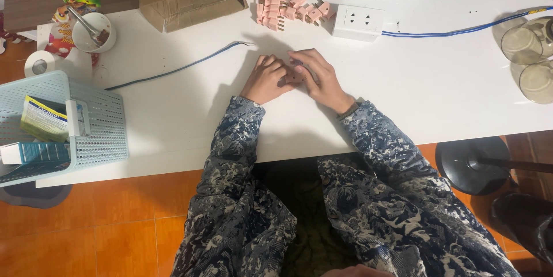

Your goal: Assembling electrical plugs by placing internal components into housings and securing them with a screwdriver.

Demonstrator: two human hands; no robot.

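Head view. My left hand (266, 79) and right hand (318, 75) meet at mid-surface, fingers of both clenched on a small pink plug piece (295, 75), mostly hidden. I judge this the fitting step; the next move calls for fine fingertip pressure. More pink plugs (288, 6) lie heaped near the far edge, beside a white socket block (358, 22). A blue cable (178, 69) runs left. Bare surface (438, 93) lies right, toward the near edge.

table (173, 110): smooth matt white | plugs (285, 7): pink plastic | basket (103, 133): perforated plastic
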